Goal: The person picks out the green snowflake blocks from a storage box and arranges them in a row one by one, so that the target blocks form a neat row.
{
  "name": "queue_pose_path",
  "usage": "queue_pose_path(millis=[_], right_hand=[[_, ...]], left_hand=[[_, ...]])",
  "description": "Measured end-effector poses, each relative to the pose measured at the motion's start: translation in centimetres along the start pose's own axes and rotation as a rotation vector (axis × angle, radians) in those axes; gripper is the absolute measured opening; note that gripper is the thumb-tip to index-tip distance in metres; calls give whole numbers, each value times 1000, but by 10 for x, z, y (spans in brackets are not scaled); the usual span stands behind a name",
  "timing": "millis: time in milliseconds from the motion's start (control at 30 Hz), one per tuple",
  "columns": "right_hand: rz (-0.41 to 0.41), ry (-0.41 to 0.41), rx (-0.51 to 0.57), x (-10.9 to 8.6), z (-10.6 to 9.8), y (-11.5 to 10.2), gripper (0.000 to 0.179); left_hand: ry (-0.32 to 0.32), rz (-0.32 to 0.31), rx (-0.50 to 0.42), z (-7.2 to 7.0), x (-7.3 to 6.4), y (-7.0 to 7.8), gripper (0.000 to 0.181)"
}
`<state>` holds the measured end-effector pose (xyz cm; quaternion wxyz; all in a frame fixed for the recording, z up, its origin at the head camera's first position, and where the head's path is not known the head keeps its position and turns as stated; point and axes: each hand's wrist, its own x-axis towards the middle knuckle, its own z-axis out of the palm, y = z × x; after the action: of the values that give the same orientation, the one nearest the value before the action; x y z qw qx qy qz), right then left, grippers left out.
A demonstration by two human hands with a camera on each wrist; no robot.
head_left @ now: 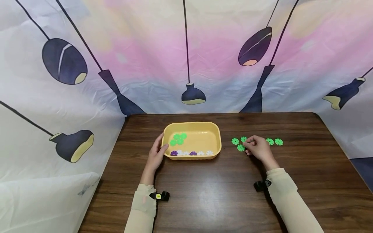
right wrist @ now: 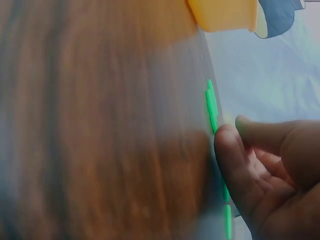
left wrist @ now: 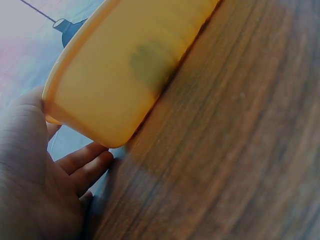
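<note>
A yellow plastic tray sits on the table, with several green flower-shaped discs lying inside and a row of purple and white ones along its near wall. My left hand holds the tray's left end, thumb over the rim and fingers outside. My right hand is low over the table to the right, thumb and index fingertips close together beside a few loose green discs. In the right wrist view those fingertips are right at a green disc; I cannot tell whether they pinch one.
Two more green discs lie to the right of my right hand. The dark wooden table runs back to a fabric backdrop printed with hanging lamps. A black strap camera is worn on each wrist.
</note>
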<state>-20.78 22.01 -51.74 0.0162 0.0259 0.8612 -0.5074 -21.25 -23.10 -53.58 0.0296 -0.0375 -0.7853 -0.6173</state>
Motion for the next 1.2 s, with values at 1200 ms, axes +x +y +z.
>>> queue_pose_path(millis=[1200], right_hand=[[-427,-112,-217,28,64,-108,18]], left_hand=[[7,22,11,-1,-2,-2,61]])
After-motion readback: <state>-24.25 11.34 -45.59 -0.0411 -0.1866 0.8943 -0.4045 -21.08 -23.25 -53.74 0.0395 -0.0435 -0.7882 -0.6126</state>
